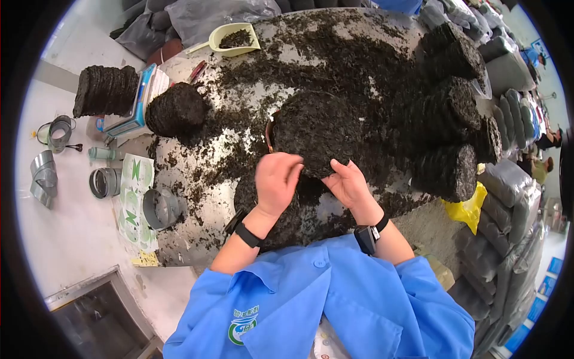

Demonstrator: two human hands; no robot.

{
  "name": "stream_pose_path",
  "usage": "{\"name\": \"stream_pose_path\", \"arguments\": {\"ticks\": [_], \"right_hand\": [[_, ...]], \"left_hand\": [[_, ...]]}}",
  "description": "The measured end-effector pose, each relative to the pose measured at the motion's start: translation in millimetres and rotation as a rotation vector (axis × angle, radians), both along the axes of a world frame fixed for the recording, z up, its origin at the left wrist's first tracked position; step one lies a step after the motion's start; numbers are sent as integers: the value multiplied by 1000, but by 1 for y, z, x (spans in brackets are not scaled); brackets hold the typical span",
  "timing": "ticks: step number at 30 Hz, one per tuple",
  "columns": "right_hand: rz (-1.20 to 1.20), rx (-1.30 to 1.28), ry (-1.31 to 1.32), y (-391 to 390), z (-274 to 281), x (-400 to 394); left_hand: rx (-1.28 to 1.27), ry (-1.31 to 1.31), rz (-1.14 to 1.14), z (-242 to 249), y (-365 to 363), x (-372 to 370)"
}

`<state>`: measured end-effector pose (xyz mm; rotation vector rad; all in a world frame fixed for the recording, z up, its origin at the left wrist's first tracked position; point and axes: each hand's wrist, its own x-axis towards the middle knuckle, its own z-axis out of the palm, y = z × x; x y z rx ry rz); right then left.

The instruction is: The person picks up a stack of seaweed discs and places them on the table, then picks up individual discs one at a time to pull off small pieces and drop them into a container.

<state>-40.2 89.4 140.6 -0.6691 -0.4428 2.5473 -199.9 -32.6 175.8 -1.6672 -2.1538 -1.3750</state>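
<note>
A round, dark cake of pressed leafy flakes [317, 131] lies on the table in front of me, with a thin reddish-brown strip [269, 134] along its left rim. My left hand [278, 182] is at the near left edge of the cake, slightly blurred, its fingers curled in; what they pinch, if anything, is hidden. At the near right edge, my right hand [348, 184] grips the rim between thumb and fingers. Below the left hand, another dark pressed mass [248, 197] is partly covered by my wrist.
Dark loose flakes litter the pale table [203, 209]. Stacks of dark cakes [445, 110] stand at right. On the left are a dark stack [106, 91], another dark stack [176, 109] and a metal ring [160, 208]. A cream scoop [254, 45] holds flakes at the back.
</note>
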Motion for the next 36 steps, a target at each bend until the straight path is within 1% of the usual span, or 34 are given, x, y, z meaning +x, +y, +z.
{"name": "stream_pose_path", "arguments": {"ticks": [1, 2, 4, 6, 7, 9, 10, 12, 13, 15, 16, 17, 18, 19, 20, 21, 22, 23, 25, 26, 27, 29, 30, 31, 32, 33, 34, 35, 36], "right_hand": [[-2, -11, -4, -4, -7, 3], [13, -28, 31, -5, -18, 5], [26, -37, 75, -3, -17, 0], [-3, -61, 28, -7, -10, 1], [-9, -63, 26, -10, -6, 0], [-23, -74, 2, -13, -1, -1], [-29, -75, 4, -14, -6, 1], [-2, -9, -11, -14, -18, 2], [-7, -6, -7, -12, -20, 1], [-80, 134, -214, -9, -21, -3], [-92, 137, -212, -8, -22, -6], [-105, 218, -292, -8, -25, -11], [-112, 298, -373, -9, -29, -16], [-202, 321, -369, -14, -38, -24], [-176, 386, -336, -12, -46, -26], [-153, 451, -299, -9, -42, -31], [-152, 591, -419, -12, -39, -37], [-157, 590, -412, -13, -35, -41], [-164, 1018, -709, -15, -23, -49], [-213, 1077, -693, -17, -33, -55], [-213, 1073, -686, -17, -39, -60], [-300, 615, -280, -16, -49, -67], [-213, 962, -501, -13, -50, -62], [-91, 918, -705, -9, -19, -55], [-148, 944, -700, -4, -25, -52], [-208, 969, -702, 1, -31, -46], [-179, 917, -722, 6, -26, -38], [-182, 921, -734, 10, -25, -33], [-174, 695, -683, 11, -23, -28]], "left_hand": [[-24, -4, -86, -1, 4, 5], [-42, 9, -102, -7, 5, 8], [-54, 31, -121, -11, 9, 4], [-93, 178, -209, -12, 8, -1], [-94, 176, -215, -12, 9, -1], [-210, 287, -299, -11, 14, -4], [-210, 289, -305, -13, 17, -8], [-308, 233, -377, -20, 26, -15], [-304, 239, -381, -22, 30, -16], [-237, -314, -72, -19, 41, -11], [-232, -419, -83, -15, 47, -5], [-243, -497, -170, -11, 52, 3], [-212, -496, -221, -10, 58, 13], [-180, -494, -269, -9, 63, 21], [-154, -389, -280, -7, 67, 24], [-133, -348, -260, -4, 70, 27], [-124, -300, -228, -5, 71, 24], [-117, -251, -196, -6, 72, 21], [-143, -201, -180, -1, 72, 16], [-165, -160, -160, 1, 72, 14], [-169, -154, -158, 1, 72, 10], [-233, -129, -188, 0, 72, 3], [-232, -403, -195, -2, 69, 0], [-226, -676, -204, 1, 67, -5], [-218, -1001, -178, 5, 64, -14], [-145, -1050, -76, 3, 65, -24], [-189, -893, 4, -10, 66, -40], [-226, -736, 86, -30, 67, -58], [-276, -146, 118, -52, 61, -76]]}}
